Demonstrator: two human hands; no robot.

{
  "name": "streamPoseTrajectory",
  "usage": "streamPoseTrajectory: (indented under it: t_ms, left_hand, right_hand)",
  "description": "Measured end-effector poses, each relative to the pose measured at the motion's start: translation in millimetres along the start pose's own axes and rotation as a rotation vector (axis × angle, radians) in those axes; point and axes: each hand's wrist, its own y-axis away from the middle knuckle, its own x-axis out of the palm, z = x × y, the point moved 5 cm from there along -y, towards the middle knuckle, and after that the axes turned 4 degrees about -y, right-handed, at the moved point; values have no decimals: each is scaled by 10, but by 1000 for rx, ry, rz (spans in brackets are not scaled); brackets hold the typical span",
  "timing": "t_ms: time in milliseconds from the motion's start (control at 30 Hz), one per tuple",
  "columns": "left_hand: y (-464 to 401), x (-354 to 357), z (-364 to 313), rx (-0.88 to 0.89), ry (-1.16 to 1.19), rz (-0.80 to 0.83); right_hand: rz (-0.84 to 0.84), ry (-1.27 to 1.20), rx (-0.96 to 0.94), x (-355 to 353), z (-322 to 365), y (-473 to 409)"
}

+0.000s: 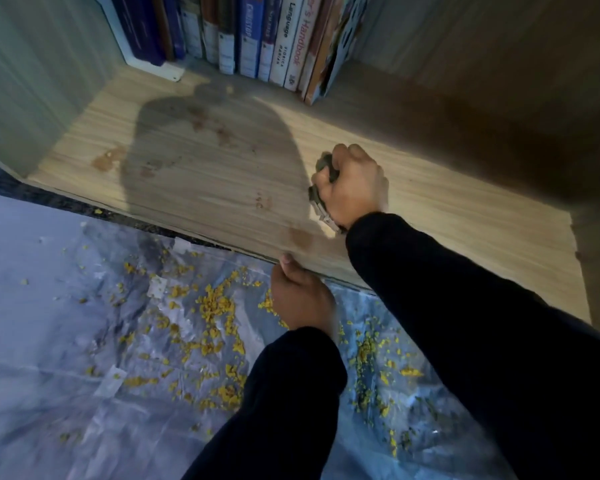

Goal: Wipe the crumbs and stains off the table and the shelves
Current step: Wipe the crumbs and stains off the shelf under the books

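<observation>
Head view: book spines (284,36) at the back of the wooden shelf (447,209) read "Language" and "Handbook". Brown stains (208,123) dot the shelf board under a shadow. Right hand (352,188) is clenched around a crumpled grey cloth (321,188) on the shelf. Left hand (302,299) curls its fingers on the shelf's front edge. Yellow crumbs (215,306) lie on plastic sheeting (49,341) below
</observation>
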Motion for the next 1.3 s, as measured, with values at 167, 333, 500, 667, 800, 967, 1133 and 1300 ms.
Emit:
streamPoseTrajectory:
  t_ms: [167, 333, 500, 667, 800, 967, 1133, 1300]
  left_hand:
    - [27, 3, -35, -5, -8, 5]
    - [9, 15, -5, -27, 0, 8]
    - [-12, 20, 61, -51, 60, 63]
    - [-23, 16, 88, -64, 52, 141]
    - [-44, -45, 18, -67, 68, 198]
    - [-58, -40, 8, -57, 48, 205]
    - [-38, -26, 69, -2, 36, 128]
    - [-59, -34, 49, -58, 106, 241]
  right_hand:
    - [-2, -27, -48, -49, 108, 402]
    - [-32, -54, -105, -123, 236, 834]
    - [-24, -62, -100, 20, 117, 143]
    - [-21, 80, -18, 118, -13, -505]
    - [-43, 135, 14, 86, -91, -713]
    - [8, 65, -37, -22, -87, -147]
    - [58, -45, -123, -229, -271, 856]
    - [26, 30, -103, -221, -503, 305]
